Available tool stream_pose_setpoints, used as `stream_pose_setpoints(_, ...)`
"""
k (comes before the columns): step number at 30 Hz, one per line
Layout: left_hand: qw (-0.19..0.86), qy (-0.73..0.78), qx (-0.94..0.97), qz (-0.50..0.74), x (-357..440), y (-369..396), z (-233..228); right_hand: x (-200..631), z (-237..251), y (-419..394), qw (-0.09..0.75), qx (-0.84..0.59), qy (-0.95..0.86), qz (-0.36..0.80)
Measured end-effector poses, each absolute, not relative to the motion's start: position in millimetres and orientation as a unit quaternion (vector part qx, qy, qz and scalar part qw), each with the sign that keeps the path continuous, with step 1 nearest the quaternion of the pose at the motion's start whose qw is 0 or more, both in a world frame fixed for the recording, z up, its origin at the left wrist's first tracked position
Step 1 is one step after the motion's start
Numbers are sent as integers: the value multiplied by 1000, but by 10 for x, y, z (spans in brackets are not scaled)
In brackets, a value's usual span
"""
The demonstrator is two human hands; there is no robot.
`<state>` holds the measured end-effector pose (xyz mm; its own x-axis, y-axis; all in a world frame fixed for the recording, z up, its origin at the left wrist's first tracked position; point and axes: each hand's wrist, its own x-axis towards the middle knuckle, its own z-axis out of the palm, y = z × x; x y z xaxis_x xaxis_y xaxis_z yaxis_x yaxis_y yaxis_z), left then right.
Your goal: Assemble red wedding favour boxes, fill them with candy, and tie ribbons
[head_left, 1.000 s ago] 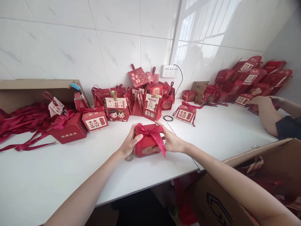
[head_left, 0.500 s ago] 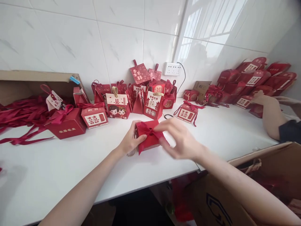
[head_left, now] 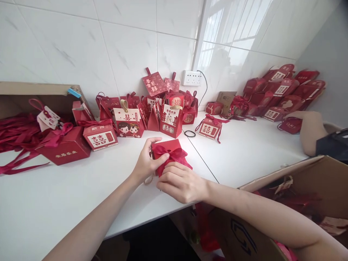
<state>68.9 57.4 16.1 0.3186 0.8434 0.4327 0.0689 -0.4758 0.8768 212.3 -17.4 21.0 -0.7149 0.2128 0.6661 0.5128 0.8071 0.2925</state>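
Right hand [head_left: 181,185] dropped below gift box [head_left: 168,150] | left hand [head_left: 146,163] grips side

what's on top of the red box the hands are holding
A dark red ribbon bow sits on the lid of the red box. The left hand grips its left side; the right hand covers the near face, so the front and the contents cannot be seen.

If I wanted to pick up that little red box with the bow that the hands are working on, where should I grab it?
Probably by its two flat side walls, coming from above. The red box sits on the white table with the ribbon bow across its top and near face, so gripping there would crush it. The left hand already holds one side; the right hand covers the front.
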Motion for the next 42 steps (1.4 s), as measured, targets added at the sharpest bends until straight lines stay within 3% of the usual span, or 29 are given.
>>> stream_pose_setpoints(6, 310, 312, 758, 482, 708, 497, 253, 2101, 187, -175, 346, -191, -891, -224)
stream_pose_setpoints(24, 301, 344, 752, 475, 726, 466, 283, 2048, 194, -190, 349, -128, -907, -200)
stream_pose_setpoints(28, 321, 320, 766, 456, 693, 469, 288, 2263, 353, -156, 419, -113, -894, -109)
stream_pose_setpoints(32, 328, 297, 773, 455, 662, 470, 271, 2553, 395, -19, 524, -383, -761, -10)
stream_pose_setpoints(34, 304, 295, 774, 470, 654, 473, 246, 2625, 356, 57, 514, -470, -711, 103)
stream_pose_setpoints(37, 263, 298, 770, 500, 651, 479, 204, 2613, 303, 118, 505, -474, -673, 260)
stream_pose_setpoints(42, 201, 332, 760, 521, 668, 461, 181, 2540, 331, 79, 534, -472, -618, 331)
